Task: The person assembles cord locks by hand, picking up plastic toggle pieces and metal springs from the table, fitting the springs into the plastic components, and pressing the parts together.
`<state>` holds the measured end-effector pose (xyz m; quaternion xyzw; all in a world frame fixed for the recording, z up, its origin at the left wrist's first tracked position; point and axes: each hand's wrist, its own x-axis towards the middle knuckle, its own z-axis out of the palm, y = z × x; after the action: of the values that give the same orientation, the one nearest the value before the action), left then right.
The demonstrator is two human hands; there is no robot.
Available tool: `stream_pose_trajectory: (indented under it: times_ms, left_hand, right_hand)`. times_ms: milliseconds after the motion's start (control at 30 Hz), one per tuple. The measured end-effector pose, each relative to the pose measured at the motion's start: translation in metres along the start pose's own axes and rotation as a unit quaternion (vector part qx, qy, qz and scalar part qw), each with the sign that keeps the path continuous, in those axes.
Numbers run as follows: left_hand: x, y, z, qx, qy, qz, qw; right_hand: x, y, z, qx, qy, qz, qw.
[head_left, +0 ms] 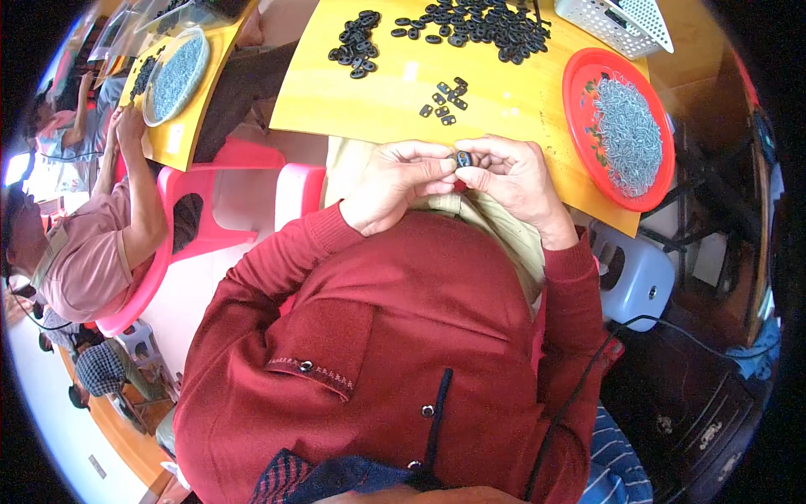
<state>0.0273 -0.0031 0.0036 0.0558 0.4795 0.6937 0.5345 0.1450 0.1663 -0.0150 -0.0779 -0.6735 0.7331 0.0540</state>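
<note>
My left hand (397, 178) and my right hand (514, 179) meet in front of my body, just off the near edge of the yellow table (336, 105). Between their thumbs and fingertips they pinch a small black oval part (463, 158) with a hole in it. Both hands are closed on it, and the fingers cover much of it. On the tabletop beyond lies a small group of black two-hole pieces (445, 102). Farther off are a heap of black oval parts (483, 23) and a smaller pile of black parts (355, 44) to its left.
A red tray (579, 143) full of small silver metal pieces (628, 139) stands at the table's right. Behind it is a white perforated basket (617, 29). At left, another person (92, 244) sits by a second yellow table with a bowl (178, 77). A blue stool (636, 277) stands at right.
</note>
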Motion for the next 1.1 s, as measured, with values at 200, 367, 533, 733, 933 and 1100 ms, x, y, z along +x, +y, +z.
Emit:
stream_pose_trajectory:
  times_ms: [200, 367, 533, 733, 933, 1100]
  left_hand:
    - [0.0012, -0.0023, -0.0042, 0.000, -0.009, 0.002, 1.000]
    - [0.0028, -0.0049, -0.0075, 0.003, -0.023, 0.013, 1.000]
    - [0.0021, -0.0039, -0.0062, -0.004, -0.017, 0.008, 1.000]
    - [-0.0002, -0.0013, -0.0028, -0.004, -0.008, 0.004, 1.000]
    - [0.0003, -0.0033, -0.0049, -0.022, -0.025, 0.006, 0.999]
    - [0.0009, -0.0059, -0.0078, -0.024, -0.037, 0.011, 0.999]
  right_hand:
    - [0.0001, -0.0004, 0.0053, 0.033, 0.026, -0.022, 0.999]
    - [0.0006, 0.0000, 0.0045, 0.010, 0.021, -0.024, 0.999]
    - [0.0011, 0.0013, 0.0042, 0.012, 0.020, -0.028, 0.999]
    - [0.0004, -0.0011, 0.0045, 0.021, 0.020, -0.023, 0.999]
    - [0.0002, -0.0005, 0.0058, 0.063, 0.011, -0.009, 0.998]
    - [-0.0006, -0.0018, 0.0053, 0.075, -0.004, -0.006, 0.997]
